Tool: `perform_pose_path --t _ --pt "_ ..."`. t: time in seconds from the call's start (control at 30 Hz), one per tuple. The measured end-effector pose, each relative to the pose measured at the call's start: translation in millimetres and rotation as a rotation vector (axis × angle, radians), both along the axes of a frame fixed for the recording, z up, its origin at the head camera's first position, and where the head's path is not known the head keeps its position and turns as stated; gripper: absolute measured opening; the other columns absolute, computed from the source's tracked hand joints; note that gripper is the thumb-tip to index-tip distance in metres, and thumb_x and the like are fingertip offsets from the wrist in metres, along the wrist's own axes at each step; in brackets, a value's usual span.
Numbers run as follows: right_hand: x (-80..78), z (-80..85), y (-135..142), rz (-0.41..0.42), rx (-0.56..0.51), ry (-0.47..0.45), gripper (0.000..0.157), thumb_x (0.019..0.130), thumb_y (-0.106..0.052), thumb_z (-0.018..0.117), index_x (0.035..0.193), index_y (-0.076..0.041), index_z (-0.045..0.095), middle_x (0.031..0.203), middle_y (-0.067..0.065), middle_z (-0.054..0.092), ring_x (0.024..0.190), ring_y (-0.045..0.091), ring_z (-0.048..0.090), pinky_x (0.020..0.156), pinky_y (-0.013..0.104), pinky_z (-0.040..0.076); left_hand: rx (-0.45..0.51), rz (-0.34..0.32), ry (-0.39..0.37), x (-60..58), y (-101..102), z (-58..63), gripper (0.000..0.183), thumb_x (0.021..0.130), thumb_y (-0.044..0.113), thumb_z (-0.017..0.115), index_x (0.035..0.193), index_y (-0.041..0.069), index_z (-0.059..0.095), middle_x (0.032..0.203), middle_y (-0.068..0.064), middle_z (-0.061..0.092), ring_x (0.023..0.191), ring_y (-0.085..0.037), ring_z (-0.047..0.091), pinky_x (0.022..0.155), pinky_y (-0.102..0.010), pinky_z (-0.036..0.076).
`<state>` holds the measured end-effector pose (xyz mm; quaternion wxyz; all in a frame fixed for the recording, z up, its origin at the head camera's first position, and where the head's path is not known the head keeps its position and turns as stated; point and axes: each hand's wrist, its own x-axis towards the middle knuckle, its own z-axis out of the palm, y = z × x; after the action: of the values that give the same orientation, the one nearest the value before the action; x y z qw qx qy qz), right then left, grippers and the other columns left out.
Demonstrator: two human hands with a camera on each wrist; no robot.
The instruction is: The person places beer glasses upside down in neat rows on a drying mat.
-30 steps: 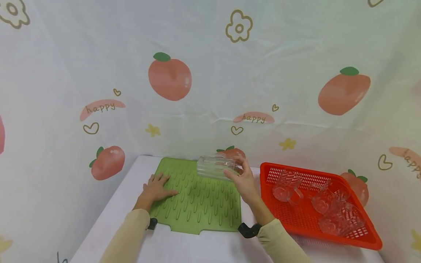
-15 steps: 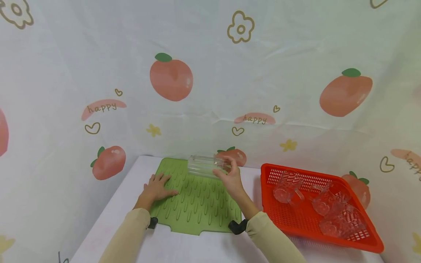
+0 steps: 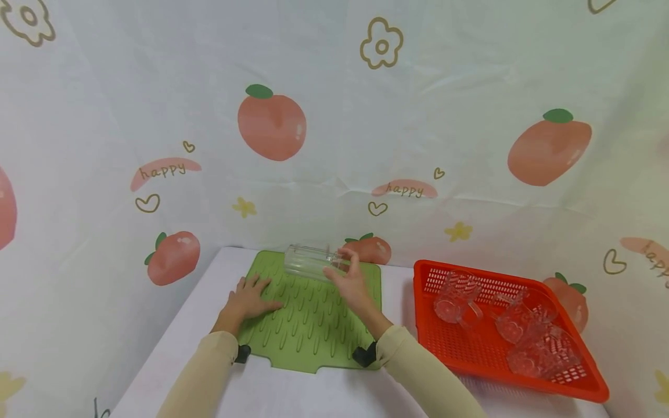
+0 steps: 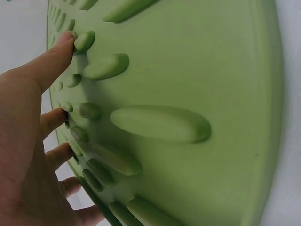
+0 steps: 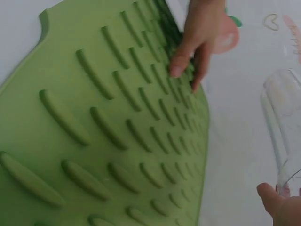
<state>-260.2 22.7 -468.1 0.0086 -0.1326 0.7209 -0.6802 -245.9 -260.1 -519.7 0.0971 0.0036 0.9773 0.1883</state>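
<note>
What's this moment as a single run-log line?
left hand: spread on green mat | right hand: holds clear glass sideways above mat | red basket: clear mugs inside, right of mat

Mat (image 3: 308, 325) green, raised-dash pattern; glass (image 3: 307, 262) above mat colourless; basket (image 3: 455, 346) right of mat red, perforated; backdrop (image 3: 334, 104) behind mat white, fruit-printed.

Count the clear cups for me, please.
4. One cup is in the right hand's grip, above the green mat; the red basket holds three: left cup, middle cup and nearest cup, the last two overlapping in view. Another could hide there.
</note>
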Motion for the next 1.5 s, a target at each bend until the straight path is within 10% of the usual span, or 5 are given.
perform_pose_path --t 0.5,0.93,1.5 --pt "-13.2 -15.2 -26.4 0.033 0.010 -0.007 0.056 0.103 -0.023 0.062 0.148 -0.010 0.032 0.153 0.021 0.034 0.142 0.040 0.046 0.108 0.054 0.050 0.096 -0.014 0.041 0.6 -7.8 4.1 0.088 0.093 0.058 0.065 0.157 0.003 0.037 0.163 -0.032 0.027 0.149 -0.062 0.017 0.115 -0.079 0.020" --pt "-17.0 -12.5 -35.9 0.075 -0.026 -0.046 0.056 0.103 -0.013 0.059 0.150 -0.003 0.028 0.154 0.027 0.028 0.142 0.049 0.043 0.108 0.060 0.047 0.573 0.003 0.127 -7.1 5.1 34.4 0.098 0.096 0.057 0.063 0.166 0.016 0.008 0.171 -0.019 0.015 0.155 -0.048 0.020 0.118 -0.071 0.028" --pt "-11.7 -18.6 -51.9 0.072 -0.007 -0.030 0.058 0.106 -0.031 0.057 0.153 -0.011 0.031 0.155 0.019 0.036 0.137 0.040 0.054 0.109 0.053 0.049 0.761 0.052 0.207 1.5 12.6 51.5 0.083 0.103 0.043 0.059 0.166 0.021 0.010 0.163 -0.022 0.030 0.135 -0.043 0.052 0.103 -0.060 0.048"
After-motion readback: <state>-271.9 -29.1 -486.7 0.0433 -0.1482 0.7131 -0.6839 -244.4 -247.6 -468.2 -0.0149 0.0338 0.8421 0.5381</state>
